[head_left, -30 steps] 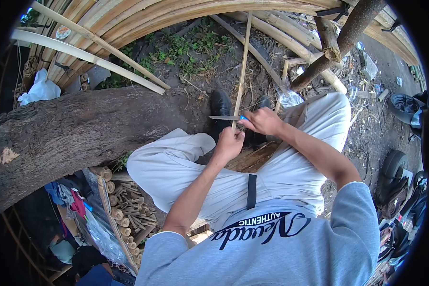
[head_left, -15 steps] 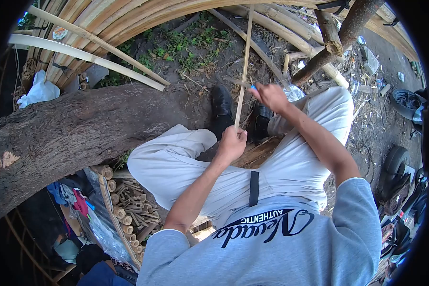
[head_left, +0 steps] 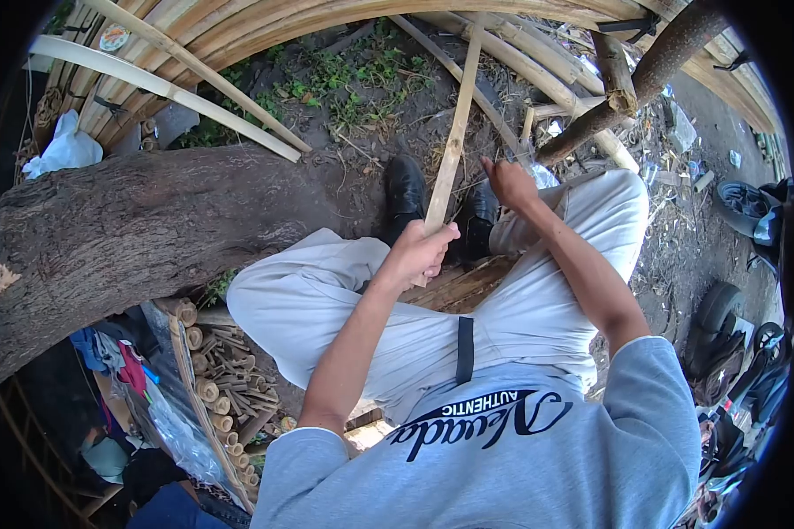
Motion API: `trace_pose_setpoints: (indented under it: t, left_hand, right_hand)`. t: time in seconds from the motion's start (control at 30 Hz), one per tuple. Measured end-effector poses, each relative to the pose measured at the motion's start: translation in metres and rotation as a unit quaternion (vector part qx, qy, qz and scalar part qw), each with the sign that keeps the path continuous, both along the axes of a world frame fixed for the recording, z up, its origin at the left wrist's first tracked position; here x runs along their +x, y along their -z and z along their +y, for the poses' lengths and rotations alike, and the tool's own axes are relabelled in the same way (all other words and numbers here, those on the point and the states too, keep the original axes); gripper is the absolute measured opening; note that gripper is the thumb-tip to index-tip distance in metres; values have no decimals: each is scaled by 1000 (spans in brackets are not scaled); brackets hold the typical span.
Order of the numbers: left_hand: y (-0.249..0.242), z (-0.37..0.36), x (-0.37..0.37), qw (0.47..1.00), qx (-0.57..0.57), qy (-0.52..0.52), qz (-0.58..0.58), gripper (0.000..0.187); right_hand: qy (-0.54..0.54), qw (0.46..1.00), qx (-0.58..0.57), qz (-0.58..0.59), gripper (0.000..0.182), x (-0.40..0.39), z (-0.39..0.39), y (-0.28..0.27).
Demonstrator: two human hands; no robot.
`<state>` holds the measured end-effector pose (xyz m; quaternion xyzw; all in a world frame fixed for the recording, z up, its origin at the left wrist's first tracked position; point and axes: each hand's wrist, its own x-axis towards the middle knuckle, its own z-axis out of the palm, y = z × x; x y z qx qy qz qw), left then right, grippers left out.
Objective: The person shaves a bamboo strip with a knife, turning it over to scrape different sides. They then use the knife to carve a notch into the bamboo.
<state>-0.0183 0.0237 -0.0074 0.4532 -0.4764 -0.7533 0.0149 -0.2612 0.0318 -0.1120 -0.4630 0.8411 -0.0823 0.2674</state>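
Gripping a long, flat, pale-tan strip of wood or bamboo (head_left: pixel 454 141) near its lower end, the person's left hand (head_left: pixel 412 252) is between the knees, fingers wrapped closely around the piece. A short end of the strip shows below the fist. The strip rises at a slant, leaning slightly right, its upper end near the pale bamboo poles (head_left: pixel 525 55) in view; contact there cannot be determined.

The right hand (head_left: pixel 512 183) is raised to the right of the strip and apart from it, above the right leg. Its fingers are mostly curled; whether they hold anything cannot be told from this angle. Crumpled clear plastic (head_left: pixel 545 176) appears just beside this hand.

The person is seated, wearing off-white cloth trousers (head_left: pixel 291 291) and a grey T-shirt with black lettering (head_left: pixel 503 476). A black left shoe (head_left: pixel 404 187) and a black right shoe (head_left: pixel 478 220) stand on dark soil, one on each side of the strip's lower part. A brown wooden surface (head_left: pixel 454 289) shows between the thighs, under the left hand.

Surroundings: thick, rough-barked brown trunk (head_left: pixel 132 229) lying left of the legs; curved bundle of pale slats (head_left: pixel 326 22) across the top; low green plants (head_left: pixel 353 84) below the bundle; stacked cut bamboo pieces (head_left: pixel 216 388) at lower left.
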Motion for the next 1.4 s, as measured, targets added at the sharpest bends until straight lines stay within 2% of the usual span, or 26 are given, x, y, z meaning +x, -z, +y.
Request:
trace_pose_setpoints:
  t: [0.03, 0.07, 0.1, 0.13, 0.2, 0.23, 0.3, 0.33, 0.37, 0.5, 0.57, 0.63, 0.67, 0.73, 0.77, 0.83, 0.9, 0.97, 1.0, 1.07, 1.1, 1.13, 1.2, 1.33, 1.4]
  left_hand:
    - [-6, -3, -2, 997, 61, -38, 33, 36]
    - [-10, -6, -2, 987, 122, -78, 66, 42]
    - [-9, -14, -1, 978, 182, -66, 82, 50]
    - [-9, -16, 0, 977, 182, -70, 82, 50]
    - [-15, -19, -1, 960, 231, -95, 126, 48]
    - [-33, -18, -5, 965, 215, -106, 104, 39]
    - [-22, -24, 3, 969, 204, -95, 101, 36]
    - [-12, -27, 8, 973, 193, -85, 99, 35]
    - [-1, -30, 13, 969, 207, -81, 107, 37]
    - [-4, -27, 11, 981, 164, -65, 81, 37]
    - [-29, -19, 2, 987, 143, -60, 36, 37]
    - [-26, -15, 1, 986, 154, -55, 33, 35]
    - [-22, -14, 3, 984, 165, -52, 28, 34]
    - [6, -20, 11, 980, 178, -65, 52, 32]
    - [20, -21, 16, 975, 193, -79, 76, 31]
    - [11, -15, 12, 973, 188, -97, 91, 25]
    - [-6, -10, 7, 971, 180, -115, 111, 18]
    - [-28, -3, 4, 984, 159, -72, 32, 20]
    - [-25, -3, 5, 984, 160, -74, 33, 20]
    - [-9, -7, 6, 997, 74, -11, -34, 17]
    - [16, -10, 12, 998, 42, -7, -48, 25]
    - [16, -9, 12, 998, 43, -7, -49, 25]
    - [16, -7, 9, 995, 39, -91, 5, 16]
    - [7, -2, 3, 998, 4, -49, 39, 20]
    - [-1, -4, 2, 994, -45, 41, -86, 17]
  right_hand:
    - [-1, 1000, 0, 3, 66, -8, -3, 1]
    - [39, 998, -48, -6, 66, -14, -7, 2]
    - [78, 992, -95, -17, 66, -14, -9, -2]
    - [75, 993, -94, -18, 66, -12, -10, -6]
    - [92, 972, -187, -108, 65, -9, -5, -20]
    - [108, 964, -206, -131, 62, 1, 1, -31]
    - [83, 968, -210, -108, 61, 7, 9, -35]
    - [55, 972, -213, -84, 59, 10, 12, -39]
    - [73, 959, -258, -96, 58, 11, 13, -43]
    - [93, 959, -235, -126, 52, 9, 14, -62]
    - [-23, 959, -209, -192, 49, 23, 24, -83]
    - [-109, 952, -221, -179, 45, 40, 36, -93]
    - [-109, 952, -223, -179, 45, 46, 40, -98]
    - [-217, 955, -185, -79, 42, 53, 45, -108]
    - [-217, 955, -185, -80, 42, 55, 48, -110]
    - [-244, 952, -172, -72, 40, 56, 54, -116]
    - [-227, 955, -171, -81, 40, 59, 60, -123]
    - [-212, 958, -169, -90, 41, 59, 61, -122]
    - [-191, 962, -168, -100, 39, 59, 62, -115]
    - [-171, 965, -166, -110, 38, 60, 64, -102]
    - [-156, 966, -169, -119, 38, 61, 65, -97]
    - [-140, 967, -171, -127, 37, 62, 66, -92]
    - [-152, 960, -177, -156, 37, 65, 68, -85]
    - [-200, 944, -191, -181, 39, 70, 65, -89]
    - [-208, 939, -201, -186, 38, 72, 67, -80]
